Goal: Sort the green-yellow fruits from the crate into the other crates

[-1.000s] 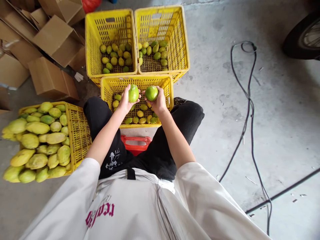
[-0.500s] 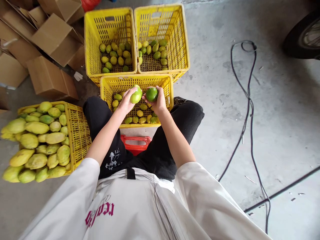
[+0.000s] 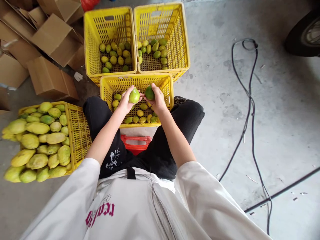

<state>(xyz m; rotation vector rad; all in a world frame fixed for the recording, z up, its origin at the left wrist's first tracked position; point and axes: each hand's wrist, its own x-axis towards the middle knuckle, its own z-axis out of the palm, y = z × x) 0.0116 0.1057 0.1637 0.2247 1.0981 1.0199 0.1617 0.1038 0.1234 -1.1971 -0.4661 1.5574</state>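
Both hands are held over the near yellow crate (image 3: 136,125), a little apart. My left hand (image 3: 126,100) is closed around a light green papaya-like fruit (image 3: 134,95), its thumb along the top. A darker green papaya-like fruit (image 3: 149,93) sits in my right hand (image 3: 158,99), with the thumb over its right side. Below them, several smaller-looking yellow and green fruits (image 3: 140,113) lie on the crate's slatted floor; the hands hide some of them.
Beyond stand two yellow crates (image 3: 110,71) (image 3: 163,70) with scattered fruit inside. At left, a yellow crate (image 3: 79,133) is heaped with larger yellow-green fruits (image 3: 37,127). Cardboard boxes (image 3: 50,76) pile up behind it. A black cable (image 3: 250,100) and a wheel (image 3: 305,33) are at right.
Both fruits have turned slightly in the hands and shifted a little to the left. The right thumb now reaches further over the darker fruit. The crates stay as they were.
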